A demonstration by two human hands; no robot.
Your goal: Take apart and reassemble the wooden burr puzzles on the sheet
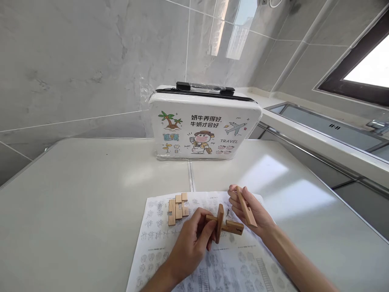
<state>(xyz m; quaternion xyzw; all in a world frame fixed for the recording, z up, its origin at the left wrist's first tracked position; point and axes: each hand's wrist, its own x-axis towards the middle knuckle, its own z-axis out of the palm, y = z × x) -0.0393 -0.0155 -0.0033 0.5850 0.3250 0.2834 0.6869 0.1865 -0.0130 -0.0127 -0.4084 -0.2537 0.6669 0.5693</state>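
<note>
Over a printed sheet of diagrams (pixel 153 265), my left hand (pixel 196 239) grips two crossed wooden puzzle pieces (pixel 220 223). One of these bars stands across the other, and the longer one bears a dark mark near its right end. My right hand (pixel 251 207) is closed on a single notched wooden puzzle piece (pixel 244 205), tilted and apart from the crossed pair. Left of my hands, several notched wooden pieces (pixel 178 210) lie side by side on the sheet's upper part.
A white carrying case (pixel 203 129) with cartoon prints and a black handle stands at the back of the white table (pixel 91 202), against the grey tiled wall (pixel 91 61). To the right runs a counter with a sink (pixel 328 123) and tap (pixel 377 125).
</note>
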